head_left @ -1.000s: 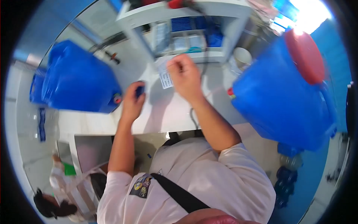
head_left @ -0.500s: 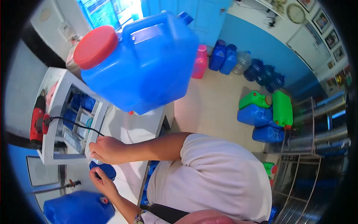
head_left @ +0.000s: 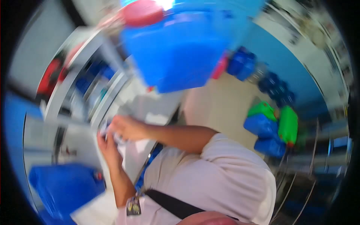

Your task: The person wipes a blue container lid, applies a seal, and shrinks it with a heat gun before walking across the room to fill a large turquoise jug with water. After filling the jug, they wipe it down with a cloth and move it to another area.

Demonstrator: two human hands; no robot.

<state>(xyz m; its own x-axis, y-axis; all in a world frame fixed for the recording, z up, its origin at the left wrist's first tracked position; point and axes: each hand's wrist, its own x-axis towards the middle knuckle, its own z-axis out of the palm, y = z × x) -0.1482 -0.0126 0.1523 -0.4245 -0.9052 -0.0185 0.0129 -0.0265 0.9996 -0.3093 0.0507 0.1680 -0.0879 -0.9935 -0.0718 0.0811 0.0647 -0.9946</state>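
Note:
My right hand is closed, its fingers bunched over the white counter. Just below and left of it, my left hand has its fingers raised and bent, its fingertips nearly meeting the right hand. A small whitish, bluish thing shows between and under the hands, too smeared by motion to name. A white shelf unit stands right beyond the fingers. Above the hands is a large blue jerrycan with a red lid.
A blue container lies at the lower left. A red and black power drill rests on the shelf unit. Several jerrycans and bottles line the far wall. Green and blue jerrycans are stacked on the floor near a metal rack.
The view has swung and blurred. My hands have come closer together, the left one now upright against the right. The dark blue thing under them no longer shows.

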